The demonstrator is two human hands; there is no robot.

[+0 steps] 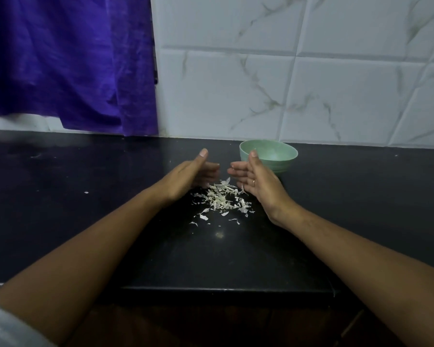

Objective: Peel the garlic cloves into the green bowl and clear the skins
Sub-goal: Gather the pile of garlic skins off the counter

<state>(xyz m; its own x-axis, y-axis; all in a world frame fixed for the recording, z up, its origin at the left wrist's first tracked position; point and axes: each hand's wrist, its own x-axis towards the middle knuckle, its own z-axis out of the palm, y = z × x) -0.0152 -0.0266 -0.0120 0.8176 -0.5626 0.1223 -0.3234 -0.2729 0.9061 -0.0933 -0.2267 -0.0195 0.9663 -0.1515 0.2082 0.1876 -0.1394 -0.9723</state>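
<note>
A loose heap of pale garlic skins (222,197) lies on the black counter (85,221). My left hand (191,175) stands on its edge at the heap's left, palm facing right, fingers straight. On the heap's right my right hand (256,179) mirrors it, palm facing left, a ring on one finger. The two hands flank the far end of the heap, fingertips a small gap apart. The green bowl (282,155) stands just behind my right hand; its contents are hidden by the hand and the rim.
A white marbled tile wall (311,71) rises behind the counter. A purple cloth (68,61) hangs at the back left. One stray skin flake (86,192) lies to the left. The counter's front edge (223,289) runs below my forearms.
</note>
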